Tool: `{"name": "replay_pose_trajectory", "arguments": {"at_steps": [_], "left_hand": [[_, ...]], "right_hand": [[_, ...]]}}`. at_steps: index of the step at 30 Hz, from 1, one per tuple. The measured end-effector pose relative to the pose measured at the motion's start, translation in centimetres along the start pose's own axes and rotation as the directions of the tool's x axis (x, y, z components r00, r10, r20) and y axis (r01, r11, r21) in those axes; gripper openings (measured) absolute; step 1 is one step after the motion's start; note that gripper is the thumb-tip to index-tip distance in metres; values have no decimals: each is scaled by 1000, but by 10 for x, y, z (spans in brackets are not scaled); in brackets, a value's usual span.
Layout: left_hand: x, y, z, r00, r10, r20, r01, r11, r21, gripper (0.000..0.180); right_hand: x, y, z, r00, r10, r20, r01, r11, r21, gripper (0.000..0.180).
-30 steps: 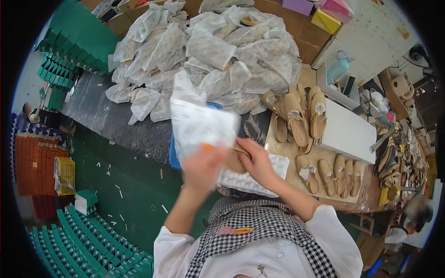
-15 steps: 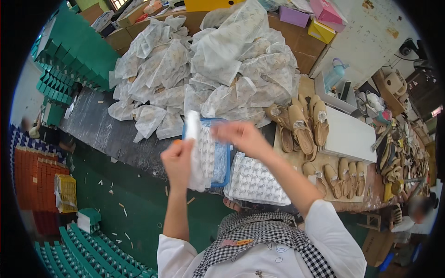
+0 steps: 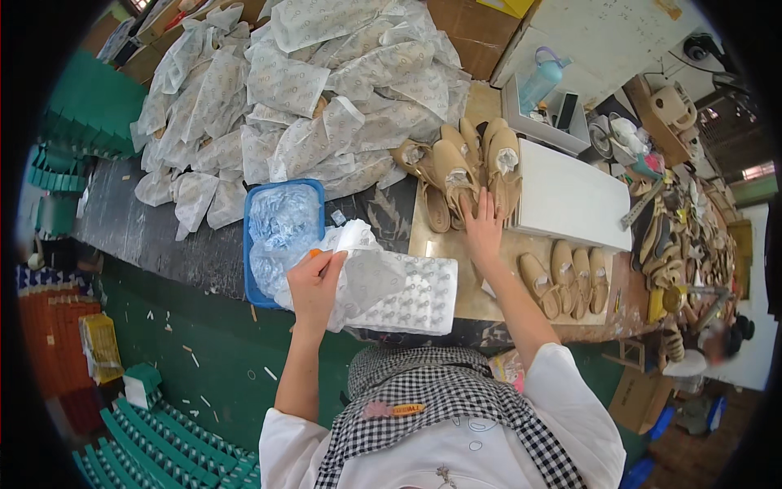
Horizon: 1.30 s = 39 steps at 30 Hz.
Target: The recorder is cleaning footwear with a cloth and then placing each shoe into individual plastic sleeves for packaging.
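Observation:
My left hand [image 3: 311, 287] is closed on the top of a white printed shoe bag [image 3: 366, 281], which hangs loosely over a stack of similar white bags [image 3: 415, 306]. Something orange shows at that hand's fingertip. To the right, my right hand [image 3: 484, 228] lies with fingers stretched over the near end of a pile of tan slip-on shoes [image 3: 456, 173]; its fingertips appear to touch one shoe. White stuffing shows inside several of them. Left of the bags, a blue tray [image 3: 248, 244] holds crumpled clear plastic packets [image 3: 281, 224].
Wrapped shoes [image 3: 326, 122] are heaped at the back of the dark table. A white box [image 3: 570, 191] stands beside the shoe pile, with more tan shoes [image 3: 562, 277] in front. Green boxes [image 3: 94, 102] rise at the left; a bottle [image 3: 542, 81] stands at the back right.
My right hand has left the white bag and moved right onto the tan shoes. My left hand has lowered the bag, now hanging looser over the stack. The view has shifted right.

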State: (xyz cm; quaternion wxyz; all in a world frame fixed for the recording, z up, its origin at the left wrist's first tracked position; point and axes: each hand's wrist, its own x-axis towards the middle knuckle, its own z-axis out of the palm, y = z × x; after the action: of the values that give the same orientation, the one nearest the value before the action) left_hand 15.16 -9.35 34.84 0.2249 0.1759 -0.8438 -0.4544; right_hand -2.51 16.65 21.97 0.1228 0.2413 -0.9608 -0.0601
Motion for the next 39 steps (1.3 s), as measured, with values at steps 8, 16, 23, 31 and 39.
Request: {"name": "replay_pose_trajectory", "arguments": {"at_steps": [8, 16, 23, 31, 39], "left_hand": [[-3, -9, 44, 997, 68, -26, -51, 905, 422, 15], [-66, 66, 40, 999, -36, -31, 38, 997, 61, 7], [-30, 44, -117, 801, -90, -592, 160, 985, 67, 13], [1, -5, -72, 841, -322, -435, 187, 928, -324, 20], [13, -10, -10, 984, -147, -103, 140, 987, -72, 16]], "right_hand": [[-27, 77, -106, 879, -442, 177, 50, 456, 889, 28], [-25, -49, -119, 455, -703, 546, -743, 38, 668, 29], [77, -270, -193, 834, -550, -44, -244, -439, 865, 38], [66, -188, -159, 814, -568, 119, -218, -109, 970, 20], [30, 88, 27, 747, 600, -285, -400, 749, 528, 37]]}}
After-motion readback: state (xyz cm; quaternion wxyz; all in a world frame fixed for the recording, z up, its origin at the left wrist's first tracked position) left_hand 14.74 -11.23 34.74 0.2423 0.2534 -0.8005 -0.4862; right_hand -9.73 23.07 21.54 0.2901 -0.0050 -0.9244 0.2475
